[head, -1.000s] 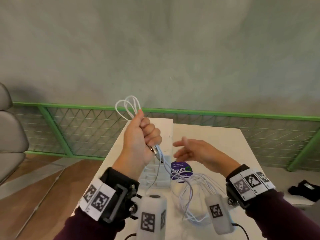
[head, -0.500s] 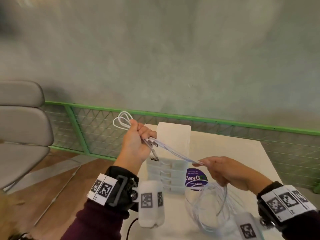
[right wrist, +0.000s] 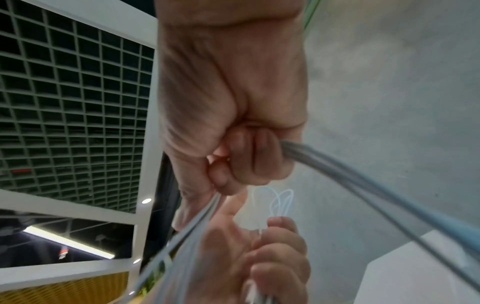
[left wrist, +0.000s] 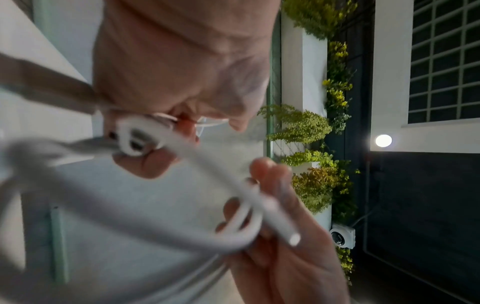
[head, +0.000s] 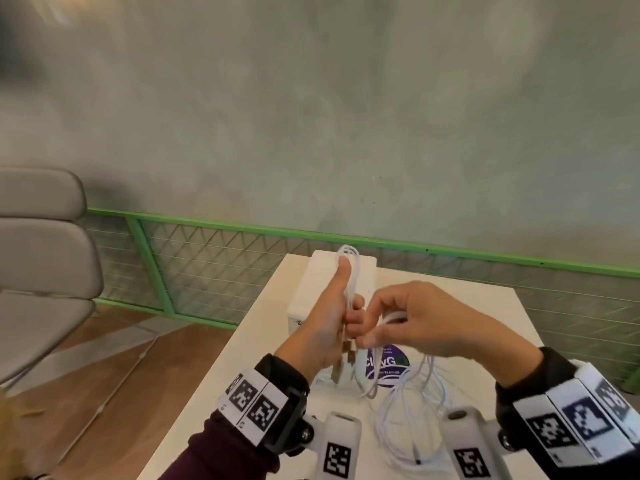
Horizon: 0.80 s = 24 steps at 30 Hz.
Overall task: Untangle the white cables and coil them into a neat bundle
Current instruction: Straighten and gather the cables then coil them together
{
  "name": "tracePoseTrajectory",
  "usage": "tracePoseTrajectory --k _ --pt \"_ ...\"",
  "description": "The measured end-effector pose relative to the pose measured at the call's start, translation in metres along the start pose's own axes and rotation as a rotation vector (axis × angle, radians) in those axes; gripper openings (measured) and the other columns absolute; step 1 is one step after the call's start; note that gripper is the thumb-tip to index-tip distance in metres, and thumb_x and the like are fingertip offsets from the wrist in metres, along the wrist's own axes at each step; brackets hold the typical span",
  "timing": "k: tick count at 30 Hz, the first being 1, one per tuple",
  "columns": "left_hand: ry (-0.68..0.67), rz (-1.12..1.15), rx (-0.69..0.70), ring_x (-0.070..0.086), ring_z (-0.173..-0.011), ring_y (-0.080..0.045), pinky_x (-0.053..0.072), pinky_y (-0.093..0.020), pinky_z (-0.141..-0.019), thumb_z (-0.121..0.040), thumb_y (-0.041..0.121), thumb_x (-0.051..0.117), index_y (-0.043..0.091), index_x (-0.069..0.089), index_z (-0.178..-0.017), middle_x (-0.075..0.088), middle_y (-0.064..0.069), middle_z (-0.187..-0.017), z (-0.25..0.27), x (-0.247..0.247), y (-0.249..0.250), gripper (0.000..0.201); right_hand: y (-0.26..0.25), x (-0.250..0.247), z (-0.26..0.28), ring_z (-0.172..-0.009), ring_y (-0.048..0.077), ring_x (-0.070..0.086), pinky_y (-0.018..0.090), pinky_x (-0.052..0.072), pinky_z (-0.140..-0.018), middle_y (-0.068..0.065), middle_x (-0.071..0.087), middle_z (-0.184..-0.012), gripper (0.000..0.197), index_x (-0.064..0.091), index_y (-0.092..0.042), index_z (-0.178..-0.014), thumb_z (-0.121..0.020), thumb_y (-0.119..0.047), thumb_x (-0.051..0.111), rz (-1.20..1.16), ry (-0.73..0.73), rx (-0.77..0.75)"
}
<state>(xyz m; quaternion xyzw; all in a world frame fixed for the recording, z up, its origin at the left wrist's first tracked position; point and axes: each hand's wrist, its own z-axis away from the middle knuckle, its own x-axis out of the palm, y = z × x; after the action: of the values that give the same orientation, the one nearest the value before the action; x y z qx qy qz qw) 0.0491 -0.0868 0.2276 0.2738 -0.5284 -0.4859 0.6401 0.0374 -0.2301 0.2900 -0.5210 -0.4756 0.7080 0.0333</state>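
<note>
My left hand (head: 332, 317) grips a folded bunch of white cables (head: 351, 271) upright above the table, thumb up along the strands, loops poking out above the thumb and plug ends (head: 341, 367) hanging below the palm. My right hand (head: 405, 317) touches it from the right, fingers curled round more of the white cables (right wrist: 337, 170). Slack strands (head: 408, 403) drop from both hands onto the table in loose loops. In the left wrist view a white plug (left wrist: 137, 139) sits under my fingers. The right wrist view shows my fist (right wrist: 246, 156) closed on several strands.
A white table (head: 485, 313) carries a white box (head: 329, 282) behind my hands and a purple round sticker (head: 388, 362) beneath them. A green railing (head: 207, 271) with mesh runs behind the table. A grey chair (head: 41, 258) stands at the left over a wooden floor.
My right hand came in from the right and now meets my left hand with cable in its grip. My left hand turned upright, loops pointing up. The head view dropped.
</note>
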Motion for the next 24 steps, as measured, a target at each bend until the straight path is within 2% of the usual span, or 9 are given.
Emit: tracePoseTrajectory --k 2,4,6,9,11,13,16,21,24 --pt "-0.104 -0.024 0.007 0.027 -0.04 -0.012 0.029 -0.017 -0.039 -0.058 0.088 0.032 0.009 0.05 -0.072 0.03 0.001 -0.045 0.0 0.001 -0.005 0.083 0.007 -0.004 -0.006 -0.06 -0.004 0.059 0.018 0.048 -0.067 -0.016 0.068 -0.061 0.018 0.065 -0.026 -0.061 -0.065 -0.018 0.081 -0.101 0.133 0.025" --pt "-0.17 -0.047 -0.009 0.028 -0.04 -0.01 0.027 -0.018 -0.04 -0.048 0.092 0.037 0.011 0.05 -0.089 0.031 0.002 -0.05 0.003 0.002 -0.008 0.092 0.011 -0.007 -0.011 -0.055 -0.001 0.055 0.021 0.047 -0.061 -0.012 0.066 -0.057 0.019 0.065 -0.024 -0.059 -0.062 -0.02 0.083 -0.135 0.254 0.026" --pt "-0.24 -0.129 0.0 0.034 -0.043 -0.012 0.031 -0.023 -0.044 -0.037 0.092 0.053 0.011 0.05 -0.083 0.036 0.0 -0.055 0.007 0.005 -0.012 0.093 0.015 -0.007 -0.017 -0.054 -0.001 0.055 0.02 0.046 -0.059 -0.014 0.063 -0.055 0.019 0.065 -0.023 -0.059 -0.062 -0.019 0.083 -0.132 0.344 0.026" --pt "-0.257 -0.278 0.039 0.044 -0.047 -0.013 0.04 -0.023 -0.047 -0.05 0.053 0.081 0.011 0.054 -0.075 0.045 -0.002 -0.058 0.008 0.009 -0.02 0.056 0.017 -0.003 -0.024 -0.058 0.001 0.059 0.027 0.051 -0.064 -0.013 0.065 -0.057 0.019 0.066 -0.022 -0.057 -0.059 -0.02 0.085 -0.126 0.386 0.028" --pt "-0.229 -0.316 0.058 0.051 -0.049 -0.013 0.044 -0.024 -0.049 -0.067 0.021 0.076 0.007 0.053 -0.09 0.047 -0.003 -0.061 0.01 0.012 -0.021 0.036 0.017 0.002 -0.028 -0.051 0.0 0.057 0.029 0.051 -0.059 -0.012 0.064 -0.054 0.02 0.065 -0.022 -0.056 -0.058 -0.02 0.085 -0.134 0.371 0.021" --pt "-0.201 -0.324 0.041 0.052 -0.045 -0.01 0.045 -0.022 -0.047 -0.08 0.002 0.066 0.007 0.052 -0.087 0.047 -0.002 -0.057 0.013 0.013 -0.018 0.017 0.016 0.004 -0.029 -0.049 0.003 0.058 0.03 0.052 -0.056 -0.009 0.064 -0.055 0.02 0.065 -0.022 -0.057 -0.06 -0.019 0.084 -0.162 0.354 0.022" --pt "-0.168 -0.325 -0.012 0.046 -0.037 -0.008 0.043 -0.018 -0.04 -0.091 0.008 0.055 0.012 0.05 -0.073 0.045 -0.001 -0.051 0.017 0.011 -0.015 0.02 0.02 -0.002 -0.03 -0.055 0.009 0.062 0.032 0.052 -0.066 -0.006 0.065 -0.054 0.019 0.065 -0.022 -0.06 -0.061 -0.02 0.084 -0.205 0.362 0.052" --pt "-0.254 -0.023 -0.072 0.028 -0.035 -0.006 0.029 -0.014 -0.033 -0.092 0.023 0.05 0.009 0.056 -0.073 0.032 0.004 -0.046 0.016 0.012 -0.012 0.025 0.024 -0.012 -0.031 -0.059 0.012 0.051 0.027 0.042 -0.062 0.0 0.061 -0.063 0.017 0.067 -0.026 -0.062 -0.06 -0.03 0.084 -0.115 0.422 0.092" --pt "-0.363 0.133 -0.123 0.03 -0.033 -0.004 0.031 -0.014 -0.033 -0.087 0.027 0.052 0.012 0.06 -0.066 0.033 0.006 -0.045 0.014 0.011 -0.014 0.027 0.02 -0.011 -0.03 -0.059 0.007 0.051 0.023 0.041 -0.059 -0.005 0.061 -0.063 0.016 0.067 -0.028 -0.063 -0.063 -0.032 0.082 -0.043 0.434 0.098"
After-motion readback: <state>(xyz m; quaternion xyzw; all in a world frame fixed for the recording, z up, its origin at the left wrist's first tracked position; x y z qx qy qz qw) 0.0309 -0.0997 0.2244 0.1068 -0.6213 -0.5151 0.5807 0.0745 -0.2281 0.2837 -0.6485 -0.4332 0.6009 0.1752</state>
